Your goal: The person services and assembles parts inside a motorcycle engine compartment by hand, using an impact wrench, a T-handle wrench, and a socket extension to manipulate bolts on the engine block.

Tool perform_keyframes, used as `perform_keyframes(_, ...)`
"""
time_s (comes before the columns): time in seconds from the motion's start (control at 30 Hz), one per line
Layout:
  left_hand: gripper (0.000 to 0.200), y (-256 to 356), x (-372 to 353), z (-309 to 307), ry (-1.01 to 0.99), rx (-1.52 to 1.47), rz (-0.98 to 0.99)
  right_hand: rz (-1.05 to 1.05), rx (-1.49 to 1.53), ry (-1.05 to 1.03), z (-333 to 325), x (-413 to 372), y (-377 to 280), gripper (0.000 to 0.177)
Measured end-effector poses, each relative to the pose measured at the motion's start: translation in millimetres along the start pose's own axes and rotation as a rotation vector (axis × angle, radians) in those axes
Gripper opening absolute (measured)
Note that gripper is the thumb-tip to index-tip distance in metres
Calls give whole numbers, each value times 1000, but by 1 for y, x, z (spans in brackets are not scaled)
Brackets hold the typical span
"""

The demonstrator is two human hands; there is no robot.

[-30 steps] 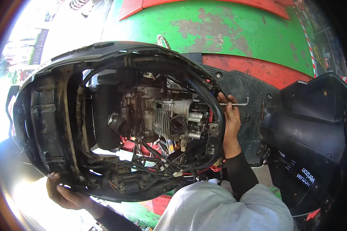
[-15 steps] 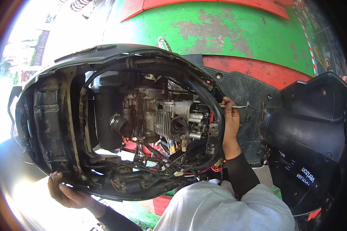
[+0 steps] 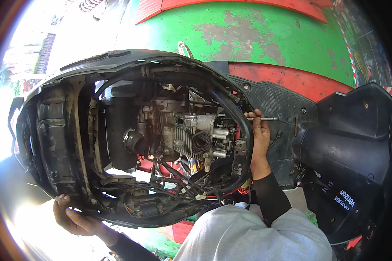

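A scooter with its seat area uncovered lies before me, its finned engine cylinder (image 3: 187, 140) showing inside the black frame tube (image 3: 245, 135). My right hand (image 3: 260, 141) is closed around the shaft of a slim metal L-shaped wrench (image 3: 271, 118), at the front of the opening. The wrench lies level, its bent end out over the footboard; its other end passes toward the engine and is hidden behind the frame tube. At the lower left, my left hand (image 3: 76, 220) grips the edge of the scooter's body panel (image 3: 126, 222), fingers curled over the rim.
Loose wiring (image 3: 183, 187) runs along the near side of the opening. A rusty metal rod (image 3: 296, 125) rests on the black footboard (image 3: 274, 98). Beyond it stands the dark front shield (image 3: 344, 143). The floor (image 3: 309, 48) is green with worn patches.
The wrench has rotated in my right hand: its bent end pointed sideways before and now faces more toward me. My right fingers shifted slightly. My left hand stays put.
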State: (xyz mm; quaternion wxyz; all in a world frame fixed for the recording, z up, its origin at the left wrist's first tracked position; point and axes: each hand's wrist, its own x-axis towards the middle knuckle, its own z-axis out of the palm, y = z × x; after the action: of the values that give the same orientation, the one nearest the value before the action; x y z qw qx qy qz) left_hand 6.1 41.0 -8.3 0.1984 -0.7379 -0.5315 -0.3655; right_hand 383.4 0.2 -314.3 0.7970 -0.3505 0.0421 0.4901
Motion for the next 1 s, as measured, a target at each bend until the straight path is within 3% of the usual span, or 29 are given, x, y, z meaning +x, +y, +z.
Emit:
perform_keyframes(0.13, 38, 0, 0, 2, 13, -25, -1, 23, 55, 69, 22, -8, -13, 28)
perform_keyframes(0.23, 38, 2, 0, 2, 33, -44, -23, 25, -178, 35, -6, -2, 2, 31)
perform_keyframes(0.43, 38, -2, -1, 1, 2, -4, -7, 44, 42, 41, 16, -4, -11, 30)
perform_keyframes(0.53, 38, 0, -1, 1, 28, -37, -26, 54, -70, 7, 6, -2, -8, 31)
perform_keyframes(0.6, 38, -2, -1, 1, 20, -47, -21, 179, -241, 76, 2, -1, -5, 33)
perform_keyframes(0.73, 38, -2, 0, 0, -20, 15, 36, 37, -78, -25, 16, -4, -10, 31)
perform_keyframes(0.83, 37, 0, -2, 3, 44, -39, -25, 106, -92, 97, 32, -5, -18, 26)
perform_keyframes(0.9, 37, 1, -1, 2, 28, -30, -29, 265, -333, 1, 22, 0, -11, 23)
perform_keyframes(1.0, 38, -2, -2, -1, 21, -27, -29, 350, -250, -13, 27, -3, -11, 23)
